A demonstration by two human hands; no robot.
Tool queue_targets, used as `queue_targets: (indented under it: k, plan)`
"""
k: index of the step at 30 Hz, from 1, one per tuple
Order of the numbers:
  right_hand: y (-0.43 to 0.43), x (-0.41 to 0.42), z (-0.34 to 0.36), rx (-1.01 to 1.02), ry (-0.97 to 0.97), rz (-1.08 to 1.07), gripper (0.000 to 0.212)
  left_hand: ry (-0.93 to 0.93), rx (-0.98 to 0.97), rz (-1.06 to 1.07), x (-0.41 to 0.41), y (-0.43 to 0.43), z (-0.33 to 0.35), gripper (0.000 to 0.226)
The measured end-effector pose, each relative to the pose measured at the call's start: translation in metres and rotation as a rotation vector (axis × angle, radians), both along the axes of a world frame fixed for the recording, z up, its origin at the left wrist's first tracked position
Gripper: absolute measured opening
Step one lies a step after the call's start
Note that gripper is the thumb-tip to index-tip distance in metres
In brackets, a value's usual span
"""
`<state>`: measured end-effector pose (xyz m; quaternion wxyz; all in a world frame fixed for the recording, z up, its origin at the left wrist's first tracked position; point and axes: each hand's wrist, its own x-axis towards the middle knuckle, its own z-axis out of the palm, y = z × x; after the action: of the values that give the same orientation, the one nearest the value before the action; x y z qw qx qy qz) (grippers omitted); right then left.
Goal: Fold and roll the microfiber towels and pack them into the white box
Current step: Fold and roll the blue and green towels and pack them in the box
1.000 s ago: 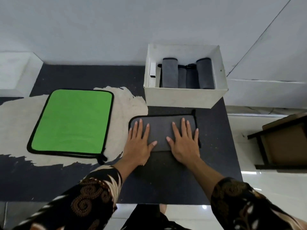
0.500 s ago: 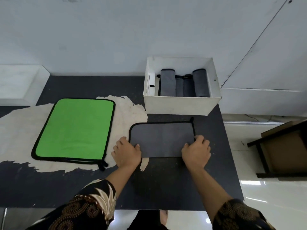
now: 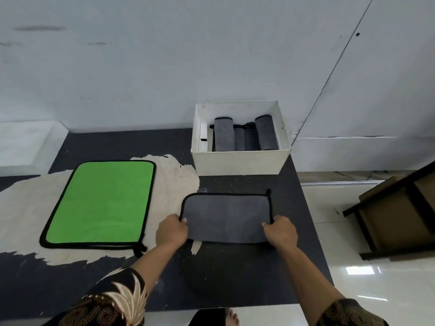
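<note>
The folded grey microfiber towel with black edging (image 3: 226, 217) lies flat on the dark speckled surface (image 3: 235, 274) at lower centre of the frame. It sits just below the white cardboard box (image 3: 240, 162), where several rolled grey towels (image 3: 223, 135) are already packed side by side. The left hand (image 3: 171, 231) pinches the towel's near left corner and the right hand (image 3: 281, 231) its near right corner, fingers (image 3: 175, 218) curled onto the cloth.

My worry is that if one corner leads the other, the roll will start skewed and come out cone-shaped. That would leave it too loose for the gap left in the box. Since I hold only the edges, the layers could also slide apart. The bright green towel (image 3: 101, 201) waits at centre left.

A second ago both palms lay flat on the grey towel, smoothing it. Half a second ago the hands were just reaching these corners.
</note>
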<state>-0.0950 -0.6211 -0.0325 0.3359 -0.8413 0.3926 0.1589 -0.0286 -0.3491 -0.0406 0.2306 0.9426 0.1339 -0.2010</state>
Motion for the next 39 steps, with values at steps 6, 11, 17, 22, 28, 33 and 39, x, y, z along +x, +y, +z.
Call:
queue_targets:
  k: [6,11,17,22,28,33,39]
  plan:
    - [-0.003,-0.014,0.001,-0.018,-0.005,-0.021,0.023,-0.013,0.031,-0.052,-0.012,0.000,0.004,0.030]
    - [0.004,-0.019,0.008,-0.047,-0.171,-0.097,0.022,-0.055,0.002,-0.023,-0.024,-0.002,0.007,0.020]
    - [0.007,-0.028,0.006,-0.039,-0.129,-0.082,0.031,-0.117,-0.045,-0.016,-0.033,-0.001,0.009,0.027]
    - [0.005,-0.041,0.003,-0.026,-0.146,-0.104,0.030,-0.047,-0.061,-0.089,-0.042,0.006,0.004,0.036]
    - [0.002,-0.043,0.009,-0.019,-0.150,-0.114,0.036,-0.169,-0.010,-0.158,-0.047,-0.009,0.021,0.045]
    - [0.021,-0.039,0.029,-0.053,-0.317,-0.087,0.024,-0.020,-0.372,-0.151,-0.025,-0.060,0.045,0.020]
    - [0.057,-0.042,0.041,-0.125,-0.572,0.212,0.025,0.378,-0.838,0.107,-0.008,-0.122,0.066,0.045]
